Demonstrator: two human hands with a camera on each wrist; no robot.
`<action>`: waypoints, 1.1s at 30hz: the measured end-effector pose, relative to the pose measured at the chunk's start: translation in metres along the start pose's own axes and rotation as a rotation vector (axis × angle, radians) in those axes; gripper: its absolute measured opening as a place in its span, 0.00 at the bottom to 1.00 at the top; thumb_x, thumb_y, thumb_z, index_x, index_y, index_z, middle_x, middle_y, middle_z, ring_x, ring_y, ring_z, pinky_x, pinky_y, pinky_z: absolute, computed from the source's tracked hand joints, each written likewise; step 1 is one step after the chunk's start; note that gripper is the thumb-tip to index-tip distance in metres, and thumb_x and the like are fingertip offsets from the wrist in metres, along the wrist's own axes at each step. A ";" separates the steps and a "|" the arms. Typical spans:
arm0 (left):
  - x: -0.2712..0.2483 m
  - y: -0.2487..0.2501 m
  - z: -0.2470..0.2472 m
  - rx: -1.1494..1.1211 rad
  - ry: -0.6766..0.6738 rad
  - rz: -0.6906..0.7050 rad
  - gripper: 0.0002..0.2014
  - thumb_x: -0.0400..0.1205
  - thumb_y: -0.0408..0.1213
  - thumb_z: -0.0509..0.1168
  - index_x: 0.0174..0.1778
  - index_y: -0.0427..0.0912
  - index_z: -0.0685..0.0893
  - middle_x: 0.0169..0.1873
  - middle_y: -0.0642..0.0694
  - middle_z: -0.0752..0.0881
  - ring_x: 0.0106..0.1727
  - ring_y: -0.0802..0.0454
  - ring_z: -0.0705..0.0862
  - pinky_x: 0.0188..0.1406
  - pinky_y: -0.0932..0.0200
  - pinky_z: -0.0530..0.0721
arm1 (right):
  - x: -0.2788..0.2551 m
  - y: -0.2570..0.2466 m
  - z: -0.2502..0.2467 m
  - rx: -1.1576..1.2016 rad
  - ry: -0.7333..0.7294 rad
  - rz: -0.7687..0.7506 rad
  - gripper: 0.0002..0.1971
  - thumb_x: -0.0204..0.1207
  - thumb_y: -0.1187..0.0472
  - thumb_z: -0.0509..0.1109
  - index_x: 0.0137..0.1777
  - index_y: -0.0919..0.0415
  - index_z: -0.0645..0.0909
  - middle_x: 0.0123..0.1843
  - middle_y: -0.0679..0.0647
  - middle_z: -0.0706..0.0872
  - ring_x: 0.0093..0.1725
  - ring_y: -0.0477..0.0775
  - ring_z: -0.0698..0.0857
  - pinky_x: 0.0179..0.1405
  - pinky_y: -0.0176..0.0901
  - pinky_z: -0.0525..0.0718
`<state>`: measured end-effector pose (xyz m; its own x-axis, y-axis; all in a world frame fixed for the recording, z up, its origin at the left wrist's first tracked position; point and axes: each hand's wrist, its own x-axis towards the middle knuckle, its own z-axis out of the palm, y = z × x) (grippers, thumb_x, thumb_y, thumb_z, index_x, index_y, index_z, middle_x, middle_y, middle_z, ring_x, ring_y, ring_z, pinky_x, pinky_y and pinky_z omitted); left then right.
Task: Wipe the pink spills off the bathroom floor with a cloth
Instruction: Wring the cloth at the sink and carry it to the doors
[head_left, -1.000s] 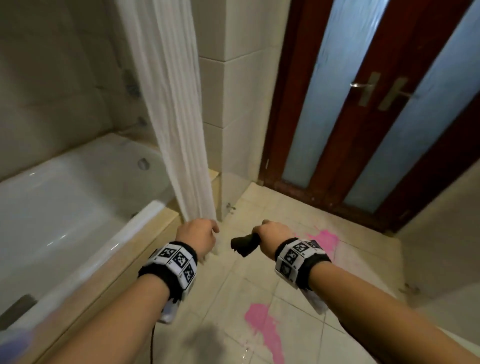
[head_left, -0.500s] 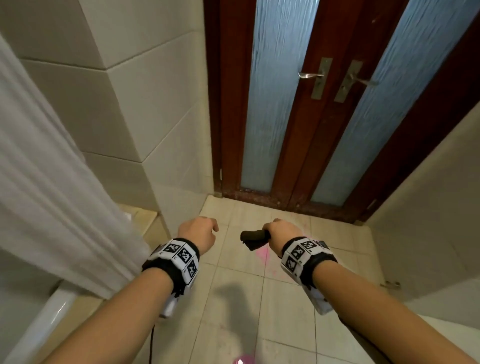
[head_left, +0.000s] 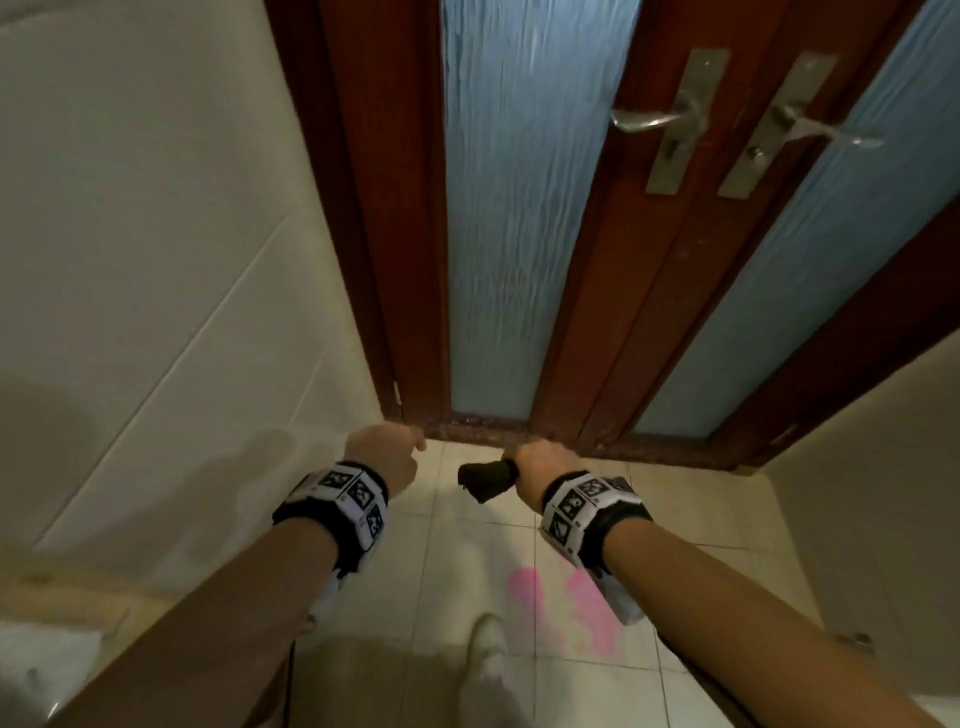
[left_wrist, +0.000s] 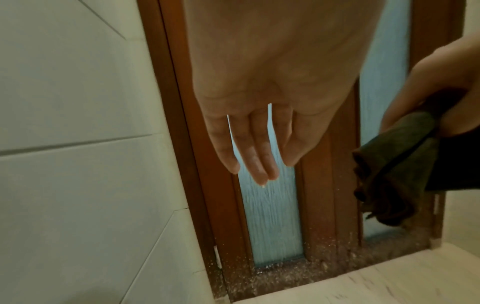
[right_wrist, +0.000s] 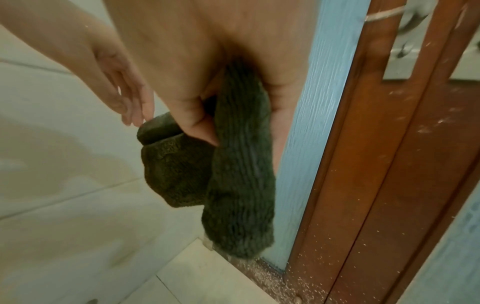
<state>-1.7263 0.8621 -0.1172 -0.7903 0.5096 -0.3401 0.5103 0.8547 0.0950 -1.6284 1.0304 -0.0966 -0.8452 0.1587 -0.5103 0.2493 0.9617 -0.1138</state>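
Right hand grips the dark cloth at waist height, left hand hangs empty with loose fingers; the pink spill lies on the floor directly below the right wrist, nearer that hand.

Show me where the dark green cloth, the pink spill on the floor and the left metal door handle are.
Dark green terry cloth (right_wrist: 241, 164): right wrist view, middle of the hanging fold.
Pink spill on the tiled floor (head_left: 592, 608): head view, its larger right patch.
Left silver metal door handle (head_left: 647, 120): head view, on the lever.
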 end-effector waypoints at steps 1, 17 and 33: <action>0.025 -0.010 0.008 0.001 0.002 0.001 0.17 0.83 0.35 0.57 0.67 0.53 0.77 0.67 0.50 0.78 0.67 0.51 0.77 0.66 0.58 0.74 | 0.025 0.004 0.003 -0.001 -0.018 0.001 0.15 0.81 0.65 0.58 0.65 0.58 0.79 0.61 0.59 0.83 0.59 0.61 0.82 0.54 0.48 0.81; 0.325 -0.128 0.287 -0.082 -0.159 -0.010 0.23 0.82 0.30 0.59 0.74 0.48 0.71 0.71 0.45 0.74 0.69 0.47 0.75 0.66 0.60 0.71 | 0.407 0.044 0.212 -0.069 -0.133 -0.007 0.11 0.81 0.63 0.61 0.59 0.60 0.81 0.54 0.58 0.85 0.50 0.58 0.84 0.50 0.46 0.81; 0.418 -0.164 0.459 -0.219 -0.090 0.085 0.37 0.76 0.42 0.70 0.80 0.51 0.61 0.76 0.51 0.67 0.75 0.52 0.66 0.71 0.57 0.70 | 0.575 0.022 0.376 -0.025 -0.007 -0.139 0.16 0.81 0.65 0.59 0.68 0.59 0.73 0.63 0.59 0.77 0.58 0.62 0.81 0.55 0.52 0.82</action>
<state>-1.9846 0.8900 -0.7043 -0.7092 0.5783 -0.4033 0.4805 0.8151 0.3237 -1.9312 1.0586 -0.7128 -0.8673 0.0217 -0.4973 0.1180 0.9795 -0.1631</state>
